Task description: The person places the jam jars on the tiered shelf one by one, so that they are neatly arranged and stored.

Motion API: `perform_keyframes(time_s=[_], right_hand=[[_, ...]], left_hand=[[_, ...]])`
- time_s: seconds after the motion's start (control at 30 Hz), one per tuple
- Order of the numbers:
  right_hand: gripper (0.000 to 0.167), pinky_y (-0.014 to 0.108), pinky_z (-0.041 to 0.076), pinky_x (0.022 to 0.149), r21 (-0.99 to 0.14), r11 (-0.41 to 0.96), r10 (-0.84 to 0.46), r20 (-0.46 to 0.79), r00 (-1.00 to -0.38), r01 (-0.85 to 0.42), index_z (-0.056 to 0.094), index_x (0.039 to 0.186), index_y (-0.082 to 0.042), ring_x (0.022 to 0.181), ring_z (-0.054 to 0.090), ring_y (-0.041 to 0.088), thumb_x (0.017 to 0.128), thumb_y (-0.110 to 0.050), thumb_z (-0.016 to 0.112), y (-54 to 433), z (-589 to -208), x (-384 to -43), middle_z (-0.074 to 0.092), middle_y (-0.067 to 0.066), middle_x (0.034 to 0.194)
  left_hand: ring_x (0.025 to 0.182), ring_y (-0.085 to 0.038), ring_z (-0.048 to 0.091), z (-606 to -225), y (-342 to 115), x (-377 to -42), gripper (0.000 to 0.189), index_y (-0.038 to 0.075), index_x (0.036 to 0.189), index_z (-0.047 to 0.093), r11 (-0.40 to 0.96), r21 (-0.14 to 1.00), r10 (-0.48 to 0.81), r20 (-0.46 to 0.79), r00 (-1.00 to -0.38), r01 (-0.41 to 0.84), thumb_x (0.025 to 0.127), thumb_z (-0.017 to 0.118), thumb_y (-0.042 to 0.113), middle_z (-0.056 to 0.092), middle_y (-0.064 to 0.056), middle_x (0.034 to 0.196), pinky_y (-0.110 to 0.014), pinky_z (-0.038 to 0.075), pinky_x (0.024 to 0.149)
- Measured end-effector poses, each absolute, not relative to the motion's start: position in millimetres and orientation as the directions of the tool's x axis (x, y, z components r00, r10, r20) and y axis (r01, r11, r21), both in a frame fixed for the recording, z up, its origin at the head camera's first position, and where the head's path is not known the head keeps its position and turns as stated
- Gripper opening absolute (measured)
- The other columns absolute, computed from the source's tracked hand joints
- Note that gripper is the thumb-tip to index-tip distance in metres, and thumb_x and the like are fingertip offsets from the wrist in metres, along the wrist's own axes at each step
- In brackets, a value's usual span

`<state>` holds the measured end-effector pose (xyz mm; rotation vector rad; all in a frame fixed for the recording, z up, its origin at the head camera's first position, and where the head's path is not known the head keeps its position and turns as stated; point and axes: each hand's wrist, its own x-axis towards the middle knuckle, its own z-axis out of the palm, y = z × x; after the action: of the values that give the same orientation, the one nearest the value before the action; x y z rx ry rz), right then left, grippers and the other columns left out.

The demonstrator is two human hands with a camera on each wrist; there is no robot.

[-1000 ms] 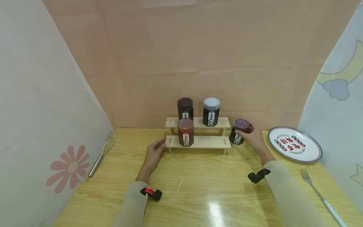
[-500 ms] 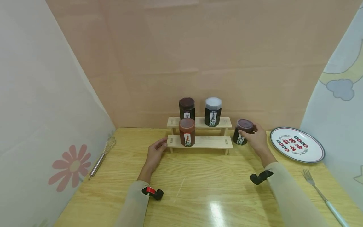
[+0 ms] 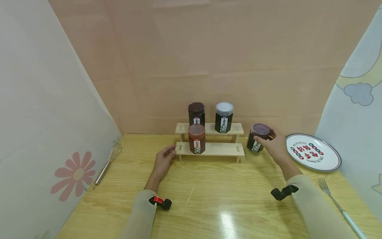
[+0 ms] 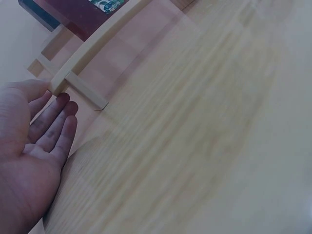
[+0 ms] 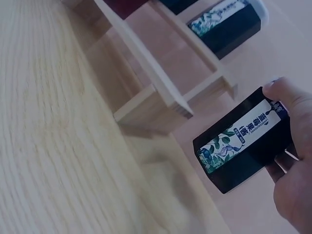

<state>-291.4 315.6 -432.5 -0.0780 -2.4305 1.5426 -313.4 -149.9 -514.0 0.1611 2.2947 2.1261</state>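
Observation:
In the head view, my right hand (image 3: 274, 144) grips a dark jar with a purple lid (image 3: 255, 141), just right of the wooden two-step rack (image 3: 222, 149). Its label, seen in the right wrist view, shows blueberries and leaves on the dark jar (image 5: 243, 139), which tilts off the table. My left hand (image 3: 164, 161) pinches the left end of the rack's lower step (image 4: 78, 61), thumb at the end and fingertips by its underside. A reddish-brown jar (image 3: 196, 141) stands on that step. Behind it, the upper step bears a dark-lidded jar (image 3: 196, 111) and a white-lidded jar (image 3: 224, 119).
A wire whisk (image 3: 104, 169) lies at the left by the flower-patterned wall. On the right are an oval plate (image 3: 337, 159) with red writing and, in front of it, a fork (image 3: 337, 205). A tan backdrop (image 3: 226, 66) rises behind the rack.
My right hand has carried the purple-lidded jar a little to the right, away from the rack. The left hand and the other jars have kept their places; the camera view shifted slightly.

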Motion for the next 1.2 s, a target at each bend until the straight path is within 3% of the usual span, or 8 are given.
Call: perform_keyframes(time_s=[0.17,0.33,0.7,0.97,1.2], right_hand=[[0.081,0.010,0.050,0.101,-0.889,0.444,0.158,0.198,-0.967,-0.110,0.035,0.157,-0.003,0.144,0.046,0.041,0.095,-0.034,0.076,307.9,-418.2,-280.4,0.047,0.019,0.153],[0.080,0.004,0.048,0.093,-0.882,0.445,0.138,0.237,-0.962,-0.154,0.039,0.155,-0.005,0.141,0.050,0.035,0.093,-0.032,0.080,292.7,-402.3,-270.1,0.051,0.013,0.148],[0.076,0.005,0.048,0.094,-0.903,0.362,0.062,0.273,-0.960,-0.233,0.043,0.153,-0.006,0.126,0.053,0.001,0.090,-0.023,0.082,253.2,-388.6,-261.3,0.055,0.008,0.142],[0.076,0.006,0.048,0.095,-0.913,0.340,0.020,0.249,-0.968,-0.227,0.044,0.151,-0.004,0.122,0.054,0.000,0.089,-0.022,0.083,232.5,-401.8,-262.2,0.056,0.014,0.143],[0.075,0.014,0.046,0.104,-0.920,0.309,-0.017,0.249,-0.968,-0.242,0.047,0.150,-0.005,0.122,0.055,0.003,0.087,-0.019,0.085,214.7,-414.0,-271.9,0.057,0.012,0.140]], left_hand=[[0.132,-0.021,0.060,-513.8,-150.7,-313.1,0.034,0.017,0.138,0.065,0.078,0.994,0.080,0.065,-0.995,0.071,0.105,0.063,0.020,0.066,-0.006,0.138,-0.017,0.053,0.100],[0.131,-0.021,0.060,-514.0,-152.7,-314.1,0.034,0.017,0.138,0.065,0.081,0.994,0.077,0.068,-0.995,0.074,0.105,0.063,0.021,0.067,-0.006,0.138,-0.017,0.053,0.099],[0.132,-0.022,0.059,-513.4,-156.3,-312.2,0.035,0.018,0.139,0.064,0.091,0.993,0.070,0.069,-0.995,0.076,0.105,0.063,0.023,0.066,-0.006,0.140,-0.019,0.053,0.102],[0.133,-0.023,0.059,-512.6,-149.3,-309.7,0.036,0.017,0.141,0.063,0.085,0.994,0.085,0.058,-0.995,0.066,0.105,0.062,0.022,0.065,-0.008,0.141,-0.027,0.054,0.106],[0.132,-0.023,0.060,-512.9,-149.2,-310.1,0.036,0.016,0.140,0.064,0.083,0.994,0.075,0.067,-0.995,0.074,0.105,0.062,0.021,0.065,-0.008,0.141,-0.023,0.054,0.103]])
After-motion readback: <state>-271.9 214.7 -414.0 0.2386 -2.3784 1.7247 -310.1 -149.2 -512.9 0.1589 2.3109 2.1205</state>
